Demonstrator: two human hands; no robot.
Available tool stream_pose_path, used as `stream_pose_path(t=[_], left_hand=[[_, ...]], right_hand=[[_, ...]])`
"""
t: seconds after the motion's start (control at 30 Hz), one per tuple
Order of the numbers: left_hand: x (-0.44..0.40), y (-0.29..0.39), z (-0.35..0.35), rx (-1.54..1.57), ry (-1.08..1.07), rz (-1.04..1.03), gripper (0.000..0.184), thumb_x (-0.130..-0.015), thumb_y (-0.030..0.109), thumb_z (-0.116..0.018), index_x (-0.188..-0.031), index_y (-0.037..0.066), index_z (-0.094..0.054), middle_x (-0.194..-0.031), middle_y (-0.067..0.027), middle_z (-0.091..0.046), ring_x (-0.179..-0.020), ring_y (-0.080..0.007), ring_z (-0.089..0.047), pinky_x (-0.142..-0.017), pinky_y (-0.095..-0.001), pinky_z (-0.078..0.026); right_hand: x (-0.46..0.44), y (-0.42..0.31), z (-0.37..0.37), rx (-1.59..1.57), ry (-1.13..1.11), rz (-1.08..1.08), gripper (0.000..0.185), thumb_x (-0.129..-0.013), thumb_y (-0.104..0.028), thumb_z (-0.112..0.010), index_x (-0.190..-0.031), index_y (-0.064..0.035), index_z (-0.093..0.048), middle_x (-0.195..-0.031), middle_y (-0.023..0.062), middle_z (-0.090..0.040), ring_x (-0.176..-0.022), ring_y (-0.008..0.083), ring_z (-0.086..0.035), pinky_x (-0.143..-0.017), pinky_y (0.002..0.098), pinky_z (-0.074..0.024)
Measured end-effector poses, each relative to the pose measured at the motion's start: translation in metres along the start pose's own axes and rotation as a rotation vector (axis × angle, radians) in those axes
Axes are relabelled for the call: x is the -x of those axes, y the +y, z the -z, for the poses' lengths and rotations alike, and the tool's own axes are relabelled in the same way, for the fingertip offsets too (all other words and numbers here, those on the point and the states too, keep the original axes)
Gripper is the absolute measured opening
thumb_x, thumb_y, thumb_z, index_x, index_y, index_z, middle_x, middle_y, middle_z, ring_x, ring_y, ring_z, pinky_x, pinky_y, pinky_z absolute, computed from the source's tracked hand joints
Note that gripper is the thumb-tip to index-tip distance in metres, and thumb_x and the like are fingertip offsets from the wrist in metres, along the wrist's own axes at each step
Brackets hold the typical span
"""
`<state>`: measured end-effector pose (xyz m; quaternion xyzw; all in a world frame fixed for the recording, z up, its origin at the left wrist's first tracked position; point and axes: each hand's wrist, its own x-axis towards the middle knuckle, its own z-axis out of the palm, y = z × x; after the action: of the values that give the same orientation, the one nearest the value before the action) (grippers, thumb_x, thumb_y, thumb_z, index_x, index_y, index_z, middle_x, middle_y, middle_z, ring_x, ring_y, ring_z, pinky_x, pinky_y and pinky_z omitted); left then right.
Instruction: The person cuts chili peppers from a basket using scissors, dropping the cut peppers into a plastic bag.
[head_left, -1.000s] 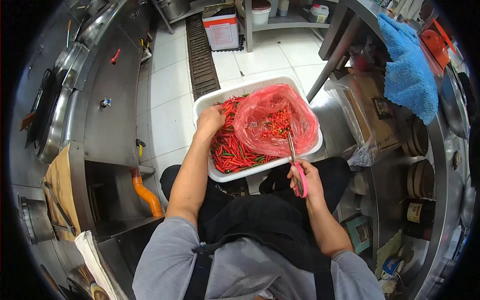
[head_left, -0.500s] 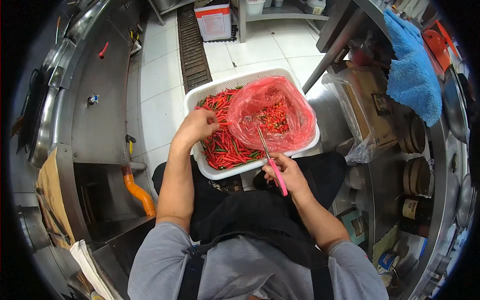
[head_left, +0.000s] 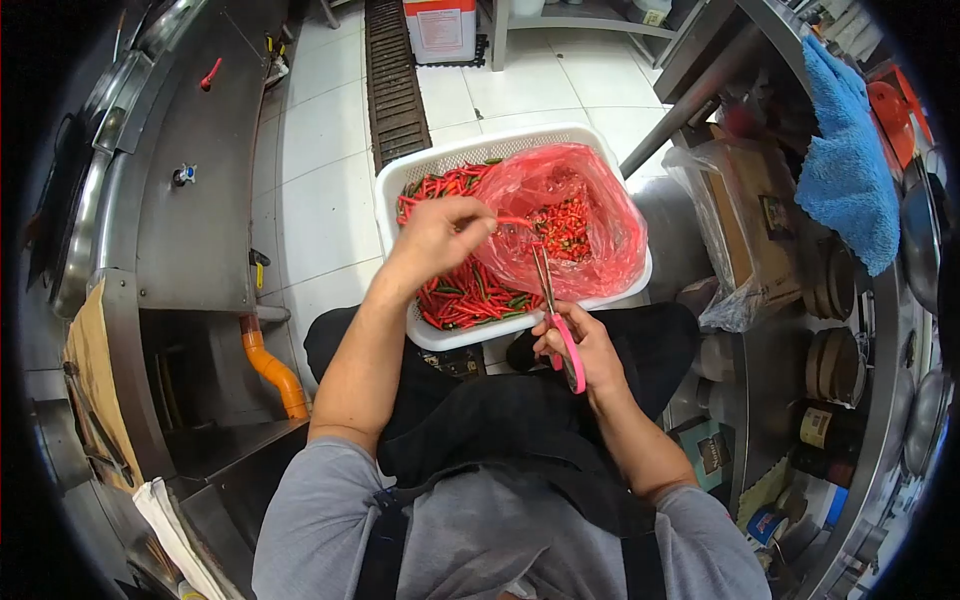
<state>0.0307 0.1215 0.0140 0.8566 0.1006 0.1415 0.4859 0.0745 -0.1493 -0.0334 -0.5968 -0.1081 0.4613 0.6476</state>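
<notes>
The left hand (head_left: 435,238) has brought a tightly pinched chilli (head_left: 515,221) over the red bag (head_left: 622,238) at the basket's (head_left: 436,341) right, beside the scissors (head_left: 571,358); the right hand's (head_left: 597,352) grip curls round their handles.

Legible wording: none with certainty. Beyond the grip of the right hand (head_left: 583,345), far off: white-and-red container (head_left: 469,45), bearing printed sheet (head_left: 440,30), lines too small. Right of the grip: cardboard box (head_left: 775,217), dark printed panel, unreadable. Lower right: teal box (head_left: 710,456), pale lettering, blurred. Farther right: dark bottle (head_left: 846,433), pale label (head_left: 815,426), print indistinct.
</notes>
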Motion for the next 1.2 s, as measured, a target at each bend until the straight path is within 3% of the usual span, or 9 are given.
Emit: stream_pose_path(t=[0.2, 0.37, 0.53, 0.63, 0.77, 1.03, 1.2], left_hand=[[0.007, 0.009, -0.039, 0.046, -0.192, -0.058, 0.013, -0.086, 0.014, -0.065, -0.09, 0.002, -0.068, -0.073, -0.009, -0.065, -0.066, -0.0142, -0.061, -0.061, -0.0304, -0.048], [0.012, 0.008, -0.053, 0.036, -0.258, -0.071, 0.014, -0.084, 0.014, -0.064, -0.085, 0.0, -0.066, -0.07, -0.0138, -0.063, -0.061, -0.0199, -0.06, -0.059, -0.0337, -0.047], [0.012, 0.009, -0.056, -0.052, -0.235, -0.006, 0.017, -0.083, 0.015, -0.063, -0.083, -0.002, -0.065, -0.067, -0.0163, -0.062, -0.06, -0.0229, -0.059, -0.059, -0.0356, -0.047], [0.012, 0.005, -0.058, -0.088, -0.224, 0.014, 0.018, -0.083, 0.015, -0.061, -0.083, -0.003, -0.065, -0.067, -0.0174, -0.061, -0.059, -0.0246, -0.059, -0.059, -0.0364, -0.047], [0.013, -0.006, -0.063, -0.118, -0.236, -0.019, 0.017, -0.082, 0.014, -0.06, -0.083, -0.003, -0.065, -0.067, -0.0176, -0.062, -0.059, -0.0239, -0.06, -0.059, -0.037, -0.047], [0.012, 0.004, -0.058, -0.031, -0.208, 0.041, 0.018, -0.083, 0.014, -0.062, -0.083, -0.003, -0.064, -0.069, -0.016, -0.063, -0.063, -0.0219, -0.062, -0.062, -0.0356, -0.048], [0.014, 0.004, -0.059, -0.03, -0.312, -0.072, 0.018, -0.084, 0.014, -0.062, -0.083, -0.003, -0.064, -0.069, -0.016, -0.063, -0.063, -0.0231, -0.062, -0.062, -0.036, -0.048]], right_hand=[[-0.001, -0.009, 0.002, -0.04, 0.093, 0.081, 0.044, -0.089, -0.013, -0.066, -0.126, 0.0031, -0.048, -0.098, 0.0103, -0.066, -0.082, 0.0165, -0.066, -0.072, 0.027, -0.0533], [-0.008, -0.016, 0.003, -0.027, 0.139, 0.153, 0.042, -0.09, -0.017, -0.067, -0.122, 0.0034, -0.05, -0.091, 0.0087, -0.065, -0.074, 0.0136, -0.064, -0.064, 0.0244, -0.0504], [-0.01, -0.013, 0.008, 0.045, 0.166, 0.004, 0.039, -0.088, -0.021, -0.069, -0.115, 0.0026, -0.054, -0.076, 0.0039, -0.06, -0.052, 0.0099, -0.056, -0.045, 0.0235, -0.0448], [-0.009, -0.006, 0.013, 0.088, 0.147, -0.043, 0.039, -0.087, -0.022, -0.07, -0.113, 0.0023, -0.054, -0.074, 0.0035, -0.059, -0.048, 0.0097, -0.054, -0.042, 0.0238, -0.0436], [-0.005, -0.004, 0.012, 0.084, 0.145, -0.069, 0.04, -0.086, -0.022, -0.071, -0.114, 0.0016, -0.055, -0.074, 0.0034, -0.059, -0.05, 0.0096, -0.055, -0.044, 0.0235, -0.0446], [-0.005, 0.007, 0.012, 0.124, 0.124, 0.059, 0.045, -0.087, -0.019, -0.07, -0.123, 0.0013, -0.052, -0.083, 0.0062, -0.063, -0.068, 0.0124, -0.062, -0.052, 0.023, -0.0477], [-0.007, 0.005, 0.015, 0.033, 0.124, 0.036, 0.039, -0.089, -0.019, -0.068, -0.118, 0.0006, -0.053, -0.08, 0.0057, -0.062, -0.061, 0.012, -0.06, -0.049, 0.0231, -0.0461]])
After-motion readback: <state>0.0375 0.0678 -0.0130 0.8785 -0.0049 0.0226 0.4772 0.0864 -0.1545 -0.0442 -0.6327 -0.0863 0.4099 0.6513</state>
